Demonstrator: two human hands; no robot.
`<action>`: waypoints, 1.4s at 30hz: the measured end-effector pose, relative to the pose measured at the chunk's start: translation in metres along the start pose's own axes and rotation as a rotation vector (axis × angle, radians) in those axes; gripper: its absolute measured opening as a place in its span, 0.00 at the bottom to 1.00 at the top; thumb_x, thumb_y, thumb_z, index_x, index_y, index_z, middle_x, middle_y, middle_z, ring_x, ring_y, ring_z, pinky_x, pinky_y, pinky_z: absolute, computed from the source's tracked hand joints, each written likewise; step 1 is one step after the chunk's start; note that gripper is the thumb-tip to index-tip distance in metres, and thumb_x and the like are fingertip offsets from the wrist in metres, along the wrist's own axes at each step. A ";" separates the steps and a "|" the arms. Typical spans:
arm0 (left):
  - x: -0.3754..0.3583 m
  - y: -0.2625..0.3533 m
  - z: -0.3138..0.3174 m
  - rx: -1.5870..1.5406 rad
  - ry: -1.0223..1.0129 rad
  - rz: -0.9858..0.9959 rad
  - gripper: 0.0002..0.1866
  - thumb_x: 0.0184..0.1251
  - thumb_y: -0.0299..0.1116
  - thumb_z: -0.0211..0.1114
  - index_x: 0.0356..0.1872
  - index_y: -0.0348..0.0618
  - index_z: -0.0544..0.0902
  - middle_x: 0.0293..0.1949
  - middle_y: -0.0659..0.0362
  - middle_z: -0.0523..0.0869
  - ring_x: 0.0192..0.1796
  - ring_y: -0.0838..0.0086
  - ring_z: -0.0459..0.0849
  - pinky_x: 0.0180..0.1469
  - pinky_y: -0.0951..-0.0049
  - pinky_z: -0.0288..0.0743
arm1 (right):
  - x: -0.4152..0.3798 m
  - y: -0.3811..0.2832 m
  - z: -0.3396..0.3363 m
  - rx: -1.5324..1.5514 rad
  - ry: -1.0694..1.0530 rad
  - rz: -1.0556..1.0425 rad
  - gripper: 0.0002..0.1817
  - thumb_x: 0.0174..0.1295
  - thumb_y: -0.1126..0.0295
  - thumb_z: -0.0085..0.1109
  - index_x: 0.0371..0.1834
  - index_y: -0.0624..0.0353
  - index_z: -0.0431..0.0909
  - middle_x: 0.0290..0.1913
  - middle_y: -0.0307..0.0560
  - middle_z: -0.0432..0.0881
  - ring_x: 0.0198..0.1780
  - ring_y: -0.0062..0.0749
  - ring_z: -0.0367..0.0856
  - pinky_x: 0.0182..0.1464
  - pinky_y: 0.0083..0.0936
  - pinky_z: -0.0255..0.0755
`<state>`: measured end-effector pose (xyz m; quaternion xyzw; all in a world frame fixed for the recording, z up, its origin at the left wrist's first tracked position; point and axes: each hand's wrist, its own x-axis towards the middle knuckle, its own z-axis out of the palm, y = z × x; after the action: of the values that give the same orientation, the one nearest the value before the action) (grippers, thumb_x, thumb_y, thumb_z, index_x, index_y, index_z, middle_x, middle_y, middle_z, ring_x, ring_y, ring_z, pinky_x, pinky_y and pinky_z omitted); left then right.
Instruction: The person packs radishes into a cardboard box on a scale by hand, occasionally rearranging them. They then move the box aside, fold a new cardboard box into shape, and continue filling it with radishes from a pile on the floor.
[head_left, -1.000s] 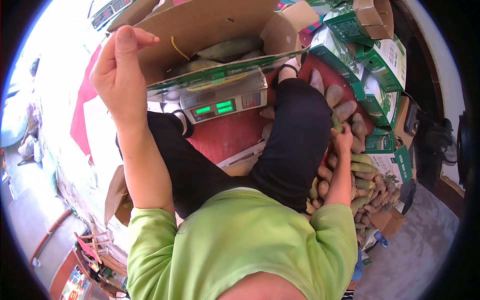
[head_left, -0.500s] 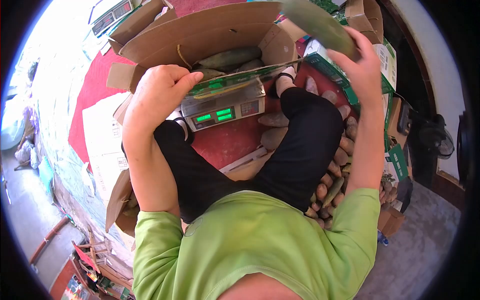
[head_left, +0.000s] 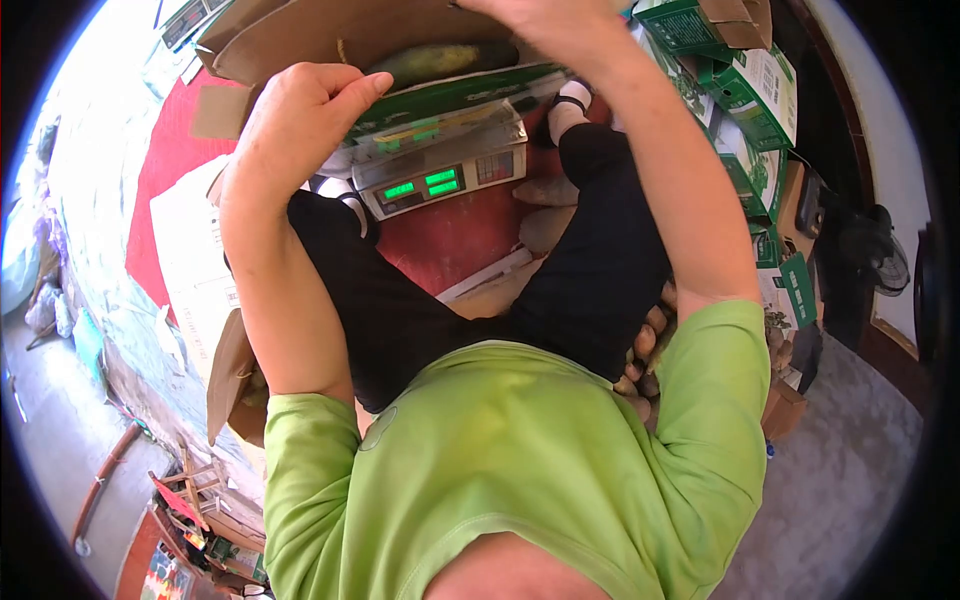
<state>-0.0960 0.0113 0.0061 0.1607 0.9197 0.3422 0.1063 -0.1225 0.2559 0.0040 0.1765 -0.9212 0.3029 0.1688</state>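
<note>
My left hand is closed on the near left edge of a cardboard box, thumb lying along the top. Inside the box rests a long green gourd-like vegetable. Over the box's far right side reaches my right hand; the top of the view cuts off most of its fingers, so its grip cannot be made out. Under the box stands a digital scale with lit green displays.
Green-and-white cartons are stacked on the right. Several brownish oblong vegetables lie beside my right leg. An open carton stands by my left leg. A black fan is at far right, and a second scale at upper left.
My right hand has swung left from beside the cartons to over the box. The green vegetable it held no longer shows in it. My left hand stays on the box edge; the view has shifted.
</note>
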 end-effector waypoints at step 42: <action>0.020 0.000 0.016 -0.026 0.272 0.052 0.12 0.68 0.36 0.63 0.45 0.42 0.87 0.39 0.59 0.88 0.45 0.77 0.84 0.50 0.79 0.74 | -0.515 0.124 0.100 0.240 -0.243 1.472 0.18 0.54 0.65 0.65 0.48 0.57 0.82 0.47 0.53 0.84 0.52 0.46 0.81 0.54 0.35 0.73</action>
<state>-0.1098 0.0278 -0.0073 0.1352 0.9167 0.3751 -0.0260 0.2572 0.4023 -0.3494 -0.4351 -0.7741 0.4139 -0.2003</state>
